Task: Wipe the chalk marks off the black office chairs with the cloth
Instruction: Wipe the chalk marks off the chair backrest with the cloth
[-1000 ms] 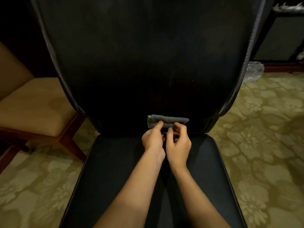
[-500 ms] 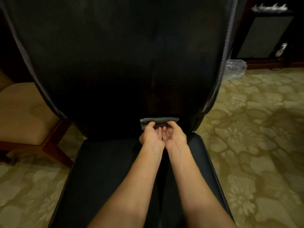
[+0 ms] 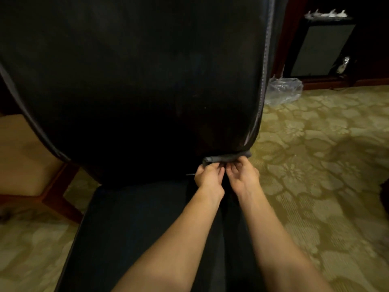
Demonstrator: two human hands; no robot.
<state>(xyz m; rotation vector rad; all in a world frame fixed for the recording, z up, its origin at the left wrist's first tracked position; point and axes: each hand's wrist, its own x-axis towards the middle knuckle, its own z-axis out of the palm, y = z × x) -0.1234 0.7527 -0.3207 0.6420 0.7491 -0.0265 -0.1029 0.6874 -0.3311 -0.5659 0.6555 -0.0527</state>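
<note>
Head view shows the left hand (image 3: 208,175) and right hand (image 3: 242,175) side by side, fingers pinching the soft, light, rolled grey cloth (image 3: 227,159) just beyond them against the chair backrest (image 3: 147,81), best gripped along its roll.

My left hand (image 3: 209,178) and right hand (image 3: 244,175) pinch a rolled grey cloth (image 3: 227,159) vs. the lower R edge of the black office chair (image 3: 136,81) backrest, just above the seat. Beyond: patterned carpet (image 3: 315,165), a clear plastic bag (image 3: 284,90) near a dark cabinet (image 3: 324,49); tan wooden-framed chair (image 3: 27,165) at L.
</note>
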